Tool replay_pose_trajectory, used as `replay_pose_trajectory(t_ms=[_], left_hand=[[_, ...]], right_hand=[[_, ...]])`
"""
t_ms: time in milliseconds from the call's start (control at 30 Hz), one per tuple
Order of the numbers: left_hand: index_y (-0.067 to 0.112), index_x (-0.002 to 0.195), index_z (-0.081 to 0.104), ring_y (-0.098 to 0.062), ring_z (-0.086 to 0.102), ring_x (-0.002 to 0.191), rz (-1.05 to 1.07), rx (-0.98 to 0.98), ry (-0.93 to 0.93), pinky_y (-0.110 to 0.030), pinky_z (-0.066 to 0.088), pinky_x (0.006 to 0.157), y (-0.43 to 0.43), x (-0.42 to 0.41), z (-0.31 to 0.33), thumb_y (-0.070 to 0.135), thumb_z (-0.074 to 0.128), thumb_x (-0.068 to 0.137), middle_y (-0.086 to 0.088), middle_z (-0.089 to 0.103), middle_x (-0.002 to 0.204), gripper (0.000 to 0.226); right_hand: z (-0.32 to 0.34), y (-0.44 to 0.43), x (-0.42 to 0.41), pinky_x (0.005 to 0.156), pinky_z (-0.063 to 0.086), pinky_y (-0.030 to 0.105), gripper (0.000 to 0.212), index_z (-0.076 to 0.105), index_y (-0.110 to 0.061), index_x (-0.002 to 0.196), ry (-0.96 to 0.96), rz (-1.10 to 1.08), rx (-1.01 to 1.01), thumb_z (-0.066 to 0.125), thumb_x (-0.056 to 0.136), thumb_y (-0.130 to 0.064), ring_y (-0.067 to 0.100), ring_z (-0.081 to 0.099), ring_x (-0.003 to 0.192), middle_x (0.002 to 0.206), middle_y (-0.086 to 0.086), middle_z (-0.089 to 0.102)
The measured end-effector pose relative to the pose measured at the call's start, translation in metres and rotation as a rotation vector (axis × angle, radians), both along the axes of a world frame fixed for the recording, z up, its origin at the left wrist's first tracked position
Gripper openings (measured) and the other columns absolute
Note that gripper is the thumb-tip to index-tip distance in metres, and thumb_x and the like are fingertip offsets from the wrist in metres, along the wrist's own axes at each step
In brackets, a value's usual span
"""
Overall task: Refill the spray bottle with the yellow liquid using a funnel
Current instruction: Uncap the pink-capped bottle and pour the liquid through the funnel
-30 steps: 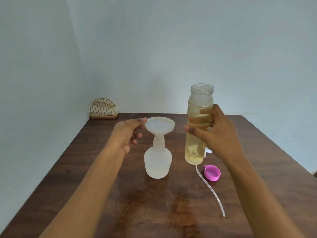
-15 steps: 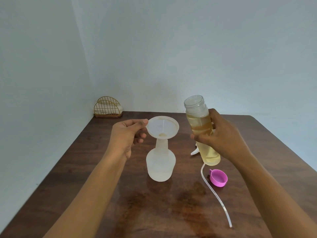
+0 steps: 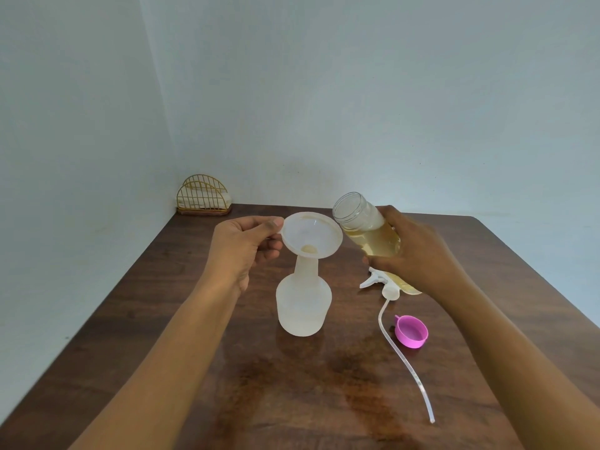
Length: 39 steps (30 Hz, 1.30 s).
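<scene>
A translucent white spray bottle (image 3: 303, 306) stands on the wooden table (image 3: 181, 319) with a white funnel (image 3: 311, 237) seated in its neck. My left hand (image 3: 246, 245) pinches the funnel's left rim. My right hand (image 3: 412, 251) grips a clear bottle of yellow liquid (image 3: 367, 227), tilted with its open mouth just beside the funnel's right rim. No liquid stream is visible. A little yellow shows at the funnel's throat.
The white spray head (image 3: 378, 280) with its long dip tube (image 3: 402, 355) lies right of the spray bottle. A pink cap (image 3: 410, 331) sits beside the tube. A gold wire holder (image 3: 203, 196) stands in the far left corner by the walls.
My right hand has tipped the yellow-liquid bottle from upright towards the left, bringing its mouth down to the funnel's rim. My left hand has stayed on the funnel.
</scene>
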<state>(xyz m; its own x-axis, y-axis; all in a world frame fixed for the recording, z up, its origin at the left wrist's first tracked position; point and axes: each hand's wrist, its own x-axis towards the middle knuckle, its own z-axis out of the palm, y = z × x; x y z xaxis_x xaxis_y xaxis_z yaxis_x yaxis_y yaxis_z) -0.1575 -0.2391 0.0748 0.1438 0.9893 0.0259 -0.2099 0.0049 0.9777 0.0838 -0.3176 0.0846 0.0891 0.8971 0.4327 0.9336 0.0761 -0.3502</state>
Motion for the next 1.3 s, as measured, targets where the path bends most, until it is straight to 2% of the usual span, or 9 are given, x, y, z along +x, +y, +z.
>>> replay_pose_trajectory(t_ms=[400, 533, 733, 1033, 1300], left_hand=[[0.012, 0.079, 0.075, -0.007, 0.062, 0.051, 0.013, 0.009, -0.013, -0.018, 0.051, 0.049, 0.000, 0.000, 0.001, 0.012, 0.074, 0.080, -0.001, 0.068, 0.059, 0.001], [0.012, 0.078, 0.074, -0.007, 0.062, 0.050, 0.010, 0.012, -0.013, -0.019, 0.052, 0.048, -0.001, 0.003, 0.002, 0.010, 0.072, 0.081, -0.001, 0.068, 0.057, 0.004], [0.011, 0.078, 0.073, -0.007, 0.062, 0.050, 0.015, 0.016, -0.005, -0.018, 0.051, 0.048, -0.001, 0.003, 0.004, 0.009, 0.072, 0.081, 0.000, 0.068, 0.057, 0.004], [0.011, 0.076, 0.074, -0.006, 0.062, 0.049, 0.010, 0.010, -0.016, -0.018, 0.051, 0.048, -0.003, 0.003, 0.004, 0.008, 0.071, 0.081, -0.001, 0.068, 0.056, 0.005], [0.011, 0.074, 0.075, -0.008, 0.062, 0.049, 0.010, 0.011, -0.017, -0.018, 0.051, 0.047, -0.002, 0.002, 0.003, 0.008, 0.072, 0.080, -0.003, 0.068, 0.057, 0.007]], right_hand=[[0.001, 0.001, 0.002, 0.066, 0.037, 0.029, 0.067, 0.045, -0.035, 0.124, -0.027, -0.005, -0.046, 0.076, 0.065, -0.026, 0.015, 0.049, 0.083, 0.096, -0.015, 0.049], [0.006, 0.003, 0.005, 0.071, 0.047, 0.036, 0.067, 0.044, -0.034, 0.126, -0.037, -0.007, -0.086, 0.075, 0.067, -0.025, 0.018, 0.053, 0.088, 0.101, -0.008, 0.057], [0.013, 0.003, 0.006, 0.065, 0.038, 0.029, 0.070, 0.042, -0.034, 0.131, -0.146, -0.011, -0.082, 0.071, 0.069, -0.023, 0.013, 0.044, 0.086, 0.105, -0.005, 0.054], [0.021, 0.005, 0.006, 0.068, 0.040, 0.031, 0.072, 0.040, -0.033, 0.135, -0.214, 0.003, -0.092, 0.072, 0.071, -0.023, 0.016, 0.048, 0.093, 0.107, -0.004, 0.053], [0.027, 0.003, 0.002, 0.076, 0.047, 0.039, 0.073, 0.039, -0.034, 0.136, -0.227, -0.003, -0.100, 0.072, 0.072, -0.022, 0.020, 0.049, 0.100, 0.108, -0.005, 0.052]])
